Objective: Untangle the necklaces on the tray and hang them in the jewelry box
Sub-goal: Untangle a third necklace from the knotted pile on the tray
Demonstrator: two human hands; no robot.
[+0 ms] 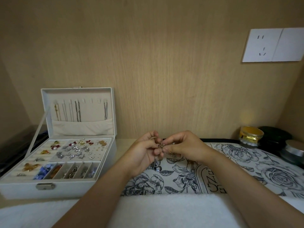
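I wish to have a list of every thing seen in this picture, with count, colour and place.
jewelry box: one, white, open, on the left.
hung necklaces: several, silver and gold, inside the box lid.
small jewelry: many pieces, mixed colours, in the box compartments.
tray: one, white with dark flowers, centre to right.
pendant: one, gold-brown, above the tray.
silver ring: one, dangling over the tray.
towel: one, white, front edge.
wall socket: one, white, upper right.
gold jar: one, far right.
dark pot: one, green-black, right of the gold jar.
silver-lidded jar: one, right edge.
left hand: one, pinches the pendant.
right hand: one, pinches the pendant.
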